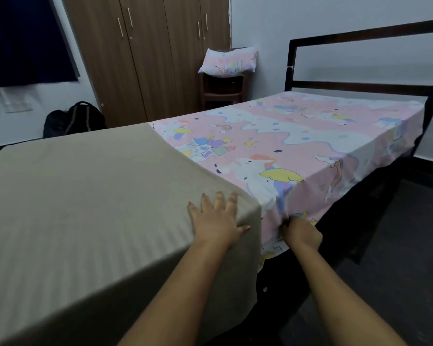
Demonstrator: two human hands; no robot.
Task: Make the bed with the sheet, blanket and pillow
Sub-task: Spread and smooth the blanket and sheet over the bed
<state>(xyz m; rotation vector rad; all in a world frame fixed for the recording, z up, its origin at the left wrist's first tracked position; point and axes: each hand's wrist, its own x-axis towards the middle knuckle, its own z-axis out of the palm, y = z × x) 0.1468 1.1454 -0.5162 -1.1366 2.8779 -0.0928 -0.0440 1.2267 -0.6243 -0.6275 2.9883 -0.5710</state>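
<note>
Beige blanket (85, 208) beneath flat left hand (216, 221); pink sheet (285, 146) in grip of right hand (301, 233)

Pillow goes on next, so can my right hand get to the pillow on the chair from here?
Probably not. The pillow rests on the chair across the bed, and the right hand is low at the near edge, gripping the sheet.

dim, soft, bluish light; wide-angle edge distortion.
</note>
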